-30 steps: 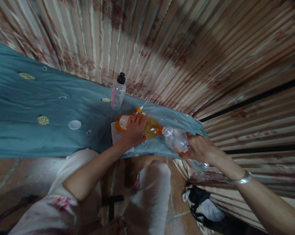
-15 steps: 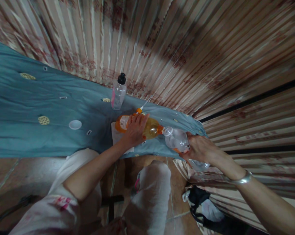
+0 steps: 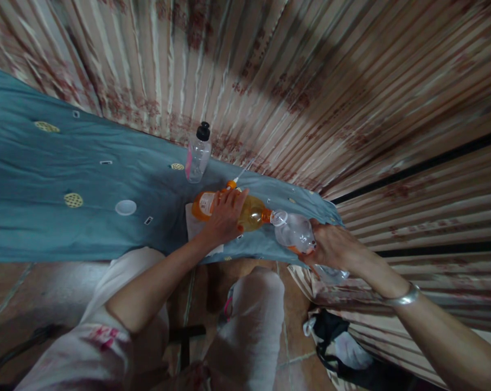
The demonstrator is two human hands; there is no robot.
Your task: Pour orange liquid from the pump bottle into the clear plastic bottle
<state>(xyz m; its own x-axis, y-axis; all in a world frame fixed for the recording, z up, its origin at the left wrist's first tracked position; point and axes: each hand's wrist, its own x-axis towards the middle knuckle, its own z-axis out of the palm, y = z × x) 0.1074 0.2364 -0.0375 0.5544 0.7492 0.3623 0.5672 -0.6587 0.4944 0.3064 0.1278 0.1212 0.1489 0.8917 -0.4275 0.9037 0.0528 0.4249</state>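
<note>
My left hand (image 3: 227,217) is wrapped over the middle of a bottle (image 3: 254,213) of orange-yellow liquid that lies tilted, its orange neck pointing right. That neck meets the round mouth of a clear plastic bottle (image 3: 294,231). My right hand (image 3: 329,244) grips this clear bottle round its middle, and its base shows below the hand. Beneath my left wrist lies a white cloth or paper (image 3: 193,221). Just behind the orange bottle is a small orange cap (image 3: 231,185) with a white tip.
A clear bottle with a black top (image 3: 198,157) is on the teal cloth (image 3: 94,179) near the pleated curtain (image 3: 229,81). Farther left lies a pale round lid (image 3: 125,207). A dark bag (image 3: 338,342) rests on the floor at the lower right.
</note>
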